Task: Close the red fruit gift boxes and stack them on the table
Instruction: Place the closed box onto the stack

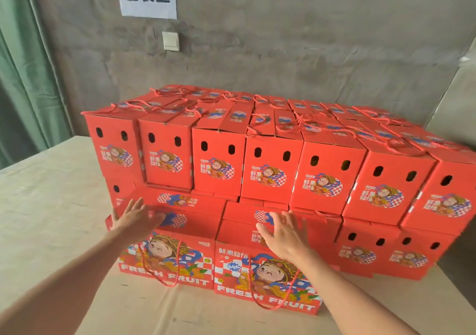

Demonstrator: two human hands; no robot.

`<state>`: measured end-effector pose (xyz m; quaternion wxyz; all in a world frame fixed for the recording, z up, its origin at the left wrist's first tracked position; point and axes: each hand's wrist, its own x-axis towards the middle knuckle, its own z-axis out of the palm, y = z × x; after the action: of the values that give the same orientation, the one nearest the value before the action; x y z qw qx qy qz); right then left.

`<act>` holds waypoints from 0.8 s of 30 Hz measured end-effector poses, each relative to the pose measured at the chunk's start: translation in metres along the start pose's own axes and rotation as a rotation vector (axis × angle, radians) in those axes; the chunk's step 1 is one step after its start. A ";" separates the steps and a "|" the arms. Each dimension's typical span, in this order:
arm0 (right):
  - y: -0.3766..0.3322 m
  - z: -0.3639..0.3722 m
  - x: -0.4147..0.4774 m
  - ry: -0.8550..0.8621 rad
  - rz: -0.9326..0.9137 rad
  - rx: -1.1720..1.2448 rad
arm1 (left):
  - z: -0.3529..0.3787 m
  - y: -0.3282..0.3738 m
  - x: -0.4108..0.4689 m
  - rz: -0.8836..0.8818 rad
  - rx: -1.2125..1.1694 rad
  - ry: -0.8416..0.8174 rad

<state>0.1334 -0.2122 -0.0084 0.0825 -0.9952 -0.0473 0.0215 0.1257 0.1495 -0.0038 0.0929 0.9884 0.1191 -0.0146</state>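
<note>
Left front box (167, 257) and right front box (265, 278) sit on the table (51, 206), right in front of the two-tier stack (270, 159). Left hand (139, 218) is flat with fingers spread over the left box top, right hand (283, 234) the same over the right one. Both are motion-blurred, so can't tell contact or whether the lids are fully shut. The stack's lower tier is partly hidden and its right end cut off.

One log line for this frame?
left hand: open, at left front box top | right hand: open, at right front box top | stack: two tiers behind
</note>
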 end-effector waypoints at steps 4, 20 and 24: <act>-0.028 0.023 0.007 -0.028 -0.066 -0.031 | 0.002 0.029 0.016 0.153 0.010 0.050; -0.011 0.025 -0.013 0.020 0.000 -0.062 | 0.047 0.090 -0.004 0.359 0.060 0.005; -0.009 0.021 -0.010 0.036 -0.030 -0.085 | 0.047 0.098 -0.007 0.320 0.088 -0.022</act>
<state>0.1217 -0.2005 -0.0276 0.0412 -0.9972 -0.0617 0.0001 0.1419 0.0451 -0.0318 0.0519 0.9977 -0.0418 -0.0157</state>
